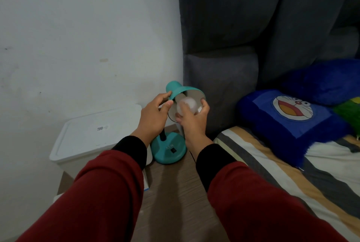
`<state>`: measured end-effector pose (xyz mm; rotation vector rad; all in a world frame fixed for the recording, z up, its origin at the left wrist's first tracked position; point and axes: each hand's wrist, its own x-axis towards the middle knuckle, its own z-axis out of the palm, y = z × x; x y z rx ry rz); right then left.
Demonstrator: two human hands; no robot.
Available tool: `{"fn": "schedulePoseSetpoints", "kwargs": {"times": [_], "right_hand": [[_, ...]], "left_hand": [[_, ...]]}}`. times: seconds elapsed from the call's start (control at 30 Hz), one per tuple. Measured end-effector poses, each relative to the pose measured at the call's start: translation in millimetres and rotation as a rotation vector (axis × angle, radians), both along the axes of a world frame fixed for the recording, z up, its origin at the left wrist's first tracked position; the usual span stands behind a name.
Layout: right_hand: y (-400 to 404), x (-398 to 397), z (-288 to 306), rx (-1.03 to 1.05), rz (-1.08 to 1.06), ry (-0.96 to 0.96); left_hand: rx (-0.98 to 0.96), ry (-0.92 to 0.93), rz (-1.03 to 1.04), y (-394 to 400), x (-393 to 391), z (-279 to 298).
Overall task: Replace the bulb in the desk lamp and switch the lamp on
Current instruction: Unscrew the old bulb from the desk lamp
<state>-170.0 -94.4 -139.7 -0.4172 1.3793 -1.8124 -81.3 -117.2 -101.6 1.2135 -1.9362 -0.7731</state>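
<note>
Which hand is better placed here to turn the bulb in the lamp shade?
The right hand. Its fingers already wrap the frosted white round bulb at the mouth of the teal metal lamp shade, while the left hand pinches the shade's rim, steadying it.

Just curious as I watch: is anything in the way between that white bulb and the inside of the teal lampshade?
Nothing visible: the right hand holds the round white bulb at the teal metal lampshade's open mouth, steadied by the left hand.
</note>
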Motion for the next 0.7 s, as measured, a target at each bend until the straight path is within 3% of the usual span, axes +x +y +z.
{"fn": "schedulePoseSetpoints", "kwargs": {"times": [0.03,0.17,0.33,0.47,0.6,0.7], "right_hand": [[-1.7,-0.4,-1.4,0.006,-0.017,-0.008],[-0.3,-3.0,-4.1,-0.011,-0.028,0.268],[-2.5,0.7,1.6,0.075,0.004,-0.061],[-2.4,-1.1,-3.2,0.066,0.003,0.147],[0.6,-2.5,-4.6,0.049,-0.025,0.094],[4.2,-6.6,-2.8,0.067,-0.006,0.167]], "left_hand": [[-0.001,-0.001,0.002,0.0,-0.2,0.0],[0.006,0.009,0.012,-0.1,-1.6,1.6],[0.005,0.012,0.005,1.3,-3.1,1.2],[0.0,0.002,0.01,-0.4,0.5,1.1],[0.002,-0.007,0.003,-0.6,-0.1,0.8],[-0.003,-0.007,0.011,-0.3,-1.2,1.0]]}}
